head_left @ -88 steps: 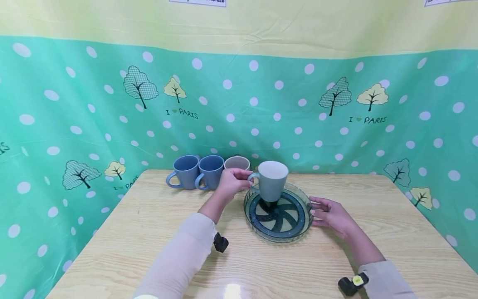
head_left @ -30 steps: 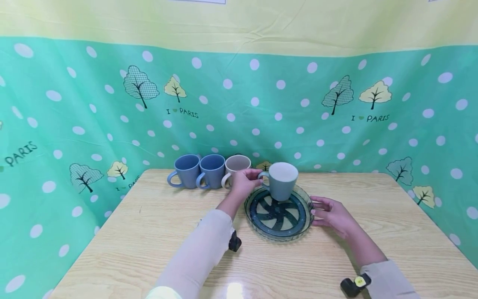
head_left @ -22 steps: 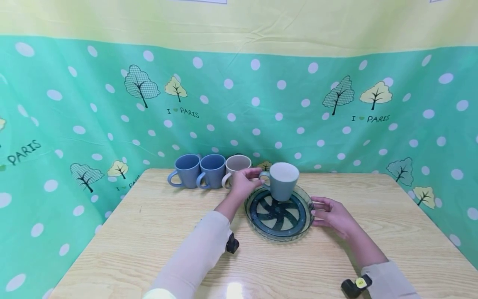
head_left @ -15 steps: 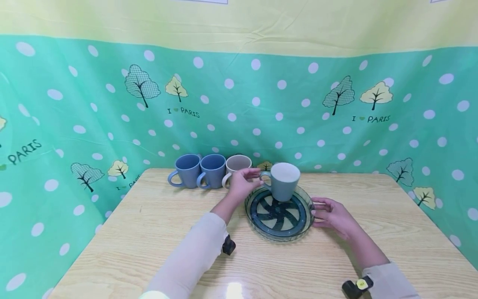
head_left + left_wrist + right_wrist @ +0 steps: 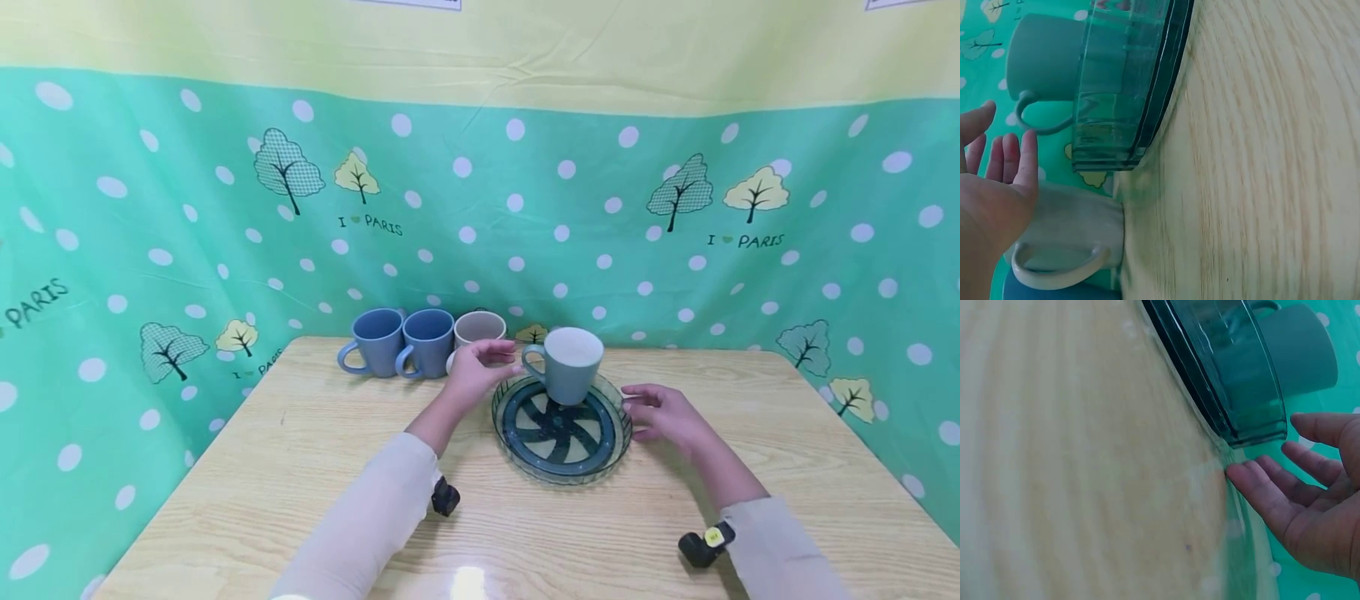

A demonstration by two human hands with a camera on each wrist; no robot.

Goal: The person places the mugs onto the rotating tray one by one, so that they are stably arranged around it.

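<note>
A grey-green mug (image 5: 573, 367) stands upright inside a round, clear green turntable tray (image 5: 558, 475), toward its back, handle to the left. My left hand (image 5: 474, 372) is just left of that handle, fingers extended and holding nothing; the left wrist view shows a gap between its fingertips (image 5: 1029, 140) and the handle. At the tray's right side is my right hand (image 5: 667, 415), its fingers spread and loosely bent around nothing. In the right wrist view its thumb and fingers lie close to the tray wall (image 5: 1260, 434).
Left of the tray, two blue mugs (image 5: 377, 343) and a pale beige mug (image 5: 480, 327) stand in a row at the back of the wooden table (image 5: 570, 542). My left hand partly covers the beige one. A green dotted curtain (image 5: 517, 217) hangs behind.
The grey-green mug moved right and was set down in the tray. My left hand has since let go of its handle and drawn back left; my right hand has come off the tray's rim.
</note>
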